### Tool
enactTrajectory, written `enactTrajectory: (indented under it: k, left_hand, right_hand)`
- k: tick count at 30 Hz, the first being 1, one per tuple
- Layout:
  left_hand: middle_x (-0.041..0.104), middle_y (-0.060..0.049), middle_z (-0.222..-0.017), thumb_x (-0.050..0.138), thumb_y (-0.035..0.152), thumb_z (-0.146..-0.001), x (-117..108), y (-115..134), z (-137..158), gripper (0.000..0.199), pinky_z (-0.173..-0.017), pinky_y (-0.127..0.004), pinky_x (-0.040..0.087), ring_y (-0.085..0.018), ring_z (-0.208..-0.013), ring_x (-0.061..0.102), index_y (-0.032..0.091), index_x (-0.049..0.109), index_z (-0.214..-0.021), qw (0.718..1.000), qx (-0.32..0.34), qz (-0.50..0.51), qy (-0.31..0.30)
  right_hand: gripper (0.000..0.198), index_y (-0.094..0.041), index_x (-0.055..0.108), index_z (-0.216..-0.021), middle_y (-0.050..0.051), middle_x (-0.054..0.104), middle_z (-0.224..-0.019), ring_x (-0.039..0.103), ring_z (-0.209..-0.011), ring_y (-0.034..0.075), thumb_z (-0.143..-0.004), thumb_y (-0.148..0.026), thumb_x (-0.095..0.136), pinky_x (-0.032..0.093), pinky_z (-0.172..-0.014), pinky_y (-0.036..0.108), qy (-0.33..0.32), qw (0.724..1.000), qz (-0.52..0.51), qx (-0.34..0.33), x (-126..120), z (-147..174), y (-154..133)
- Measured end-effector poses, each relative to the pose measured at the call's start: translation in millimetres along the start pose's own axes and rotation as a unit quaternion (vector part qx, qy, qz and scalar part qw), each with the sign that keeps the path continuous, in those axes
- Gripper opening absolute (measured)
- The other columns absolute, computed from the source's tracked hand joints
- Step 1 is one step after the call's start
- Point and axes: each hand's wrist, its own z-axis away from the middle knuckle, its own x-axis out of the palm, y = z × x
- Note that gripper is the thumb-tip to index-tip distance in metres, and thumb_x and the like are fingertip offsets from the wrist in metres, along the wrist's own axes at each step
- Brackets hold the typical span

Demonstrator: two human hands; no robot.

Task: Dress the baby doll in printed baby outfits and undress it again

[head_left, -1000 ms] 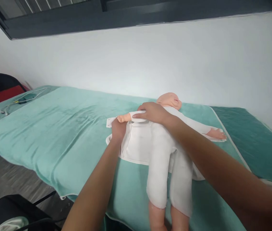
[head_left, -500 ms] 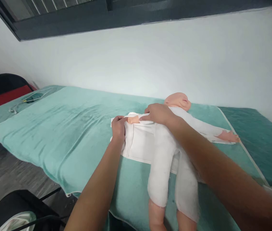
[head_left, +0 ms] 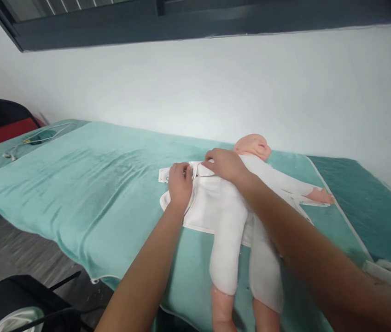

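A baby doll (head_left: 233,207) in white clothes lies face-up on a green sheet (head_left: 67,193), its head near the white wall (head_left: 181,92) and its legs pointing back toward the person; an open white shirt (head_left: 204,203) is spread beneath it, its lower edge showing on the person's left of the body; both bare hands are at that side, working over one sleeve (head_left: 204,170).

The sleeve runs sideways, its long axis leading left from the doll's shoulder; the left hand (head_left: 180,184) is nearer its outer end, the right hand (head_left: 224,165) nearer the shoulder, with only a short stretch of white cloth between them; a white flap (head_left: 163,175) pokes out just beyond the left hand.

The right thumb and fingers close around the sleeve, pinching it; the left fingers are curled at the cloth, though from here I cannot tell whether they grip it; the doll's hand on this side is hidden; its other arm (head_left: 294,188) stretches well away to the right, the small hand bare.
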Motion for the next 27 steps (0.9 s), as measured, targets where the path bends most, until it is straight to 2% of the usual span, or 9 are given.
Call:
enactTrajectory:
  k: [3,7,9,11,13,15,21,24,27]
  left_hand:
    - [0.063,-0.012,-0.103,0.053,0.032,-0.091,2,-9,-3,0.019,-0.095,-0.042,0.042,-0.027,-0.103,0.055,0.018,0.064,-0.095,0.997,-0.029,-0.065,0.015]
    - [0.064,-0.009,-0.102,0.054,0.027,-0.09,4,-12,-2,0.013,-0.094,-0.04,0.042,-0.027,-0.103,0.053,0.02,0.064,-0.093,0.996,0.03,-0.079,-0.017]
    - [0.065,-0.009,-0.099,0.051,0.025,-0.092,3,-9,-1,0.012,-0.091,-0.039,0.042,-0.026,-0.101,0.053,0.021,0.062,-0.093,0.996,0.045,-0.068,-0.021]
    - [0.065,-0.009,-0.097,0.048,0.026,-0.094,1,-4,0,0.014,-0.089,-0.038,0.042,-0.025,-0.1,0.054,0.021,0.06,-0.092,0.997,0.044,-0.053,-0.026]
    - [0.065,-0.008,-0.096,0.045,0.029,-0.095,-1,3,2,0.015,-0.087,-0.037,0.042,-0.024,-0.098,0.055,0.021,0.057,-0.094,0.999,0.027,-0.017,-0.027]
    - [0.064,-0.006,-0.095,0.042,0.032,-0.096,-3,14,3,0.016,-0.083,-0.034,0.043,-0.022,-0.092,0.057,0.022,0.054,-0.096,0.998,-0.005,0.046,-0.036]
    - [0.057,0.001,-0.078,0.045,0.029,-0.094,7,56,-5,0.012,-0.069,-0.027,0.039,-0.015,-0.073,0.052,0.022,0.05,-0.085,0.984,-0.077,0.136,-0.09]
    - [0.054,0.002,-0.074,0.047,0.027,-0.093,15,73,-17,0.013,-0.067,-0.027,0.036,-0.014,-0.069,0.049,0.022,0.049,-0.082,0.979,-0.104,0.141,-0.106]
    - [0.053,0.002,-0.074,0.048,0.026,-0.092,22,81,-27,0.013,-0.066,-0.027,0.036,-0.013,-0.068,0.046,0.021,0.049,-0.079,0.969,-0.142,0.16,-0.121]
  right_hand:
    - [0.025,-0.023,0.069,-0.095,0.004,0.069,-0.106,0.061,-0.098,0.022,-0.091,-0.032,0.047,0.044,-0.079,0.032,0.1,0.99,-0.086,0.049,-9,22,12]
    - [0.025,-0.022,0.068,-0.102,0.007,0.067,-0.112,0.057,-0.111,0.025,-0.087,-0.031,0.049,0.042,-0.096,0.038,0.238,0.96,-0.115,0.089,-15,61,45]
    - [0.029,-0.02,0.066,-0.107,0.01,0.065,-0.114,0.059,-0.106,0.025,-0.086,-0.032,0.051,0.044,-0.095,0.039,0.278,0.946,-0.098,0.132,-16,81,67]
    - [0.034,-0.018,0.066,-0.107,0.013,0.066,-0.108,0.061,-0.096,0.026,-0.086,-0.038,0.05,0.046,-0.09,0.041,0.266,0.935,-0.079,0.222,-14,100,87]
    - [0.041,-0.017,0.066,-0.108,0.013,0.068,-0.099,0.063,-0.092,0.029,-0.088,-0.047,0.047,0.047,-0.087,0.044,0.204,0.925,-0.08,0.31,-10,116,101]
    - [0.051,-0.017,0.064,-0.115,0.015,0.07,-0.097,0.063,-0.097,0.034,-0.09,-0.055,0.041,0.046,-0.087,0.047,0.15,0.92,-0.101,0.347,-6,127,108]
    - [0.069,-0.018,0.051,-0.139,0.016,0.059,-0.133,0.052,-0.126,0.034,-0.091,-0.065,0.037,0.038,-0.108,0.05,0.154,0.899,-0.235,0.335,2,131,105]
    - [0.076,-0.021,0.042,-0.147,0.011,0.047,-0.148,0.044,-0.137,0.028,-0.087,-0.066,0.049,0.034,-0.115,0.041,0.162,0.856,-0.379,0.312,4,126,101]
    - [0.085,-0.023,0.034,-0.151,0.01,0.045,-0.15,0.044,-0.137,0.025,-0.081,-0.062,0.063,0.038,-0.114,0.037,0.171,0.796,-0.512,0.273,6,123,97]
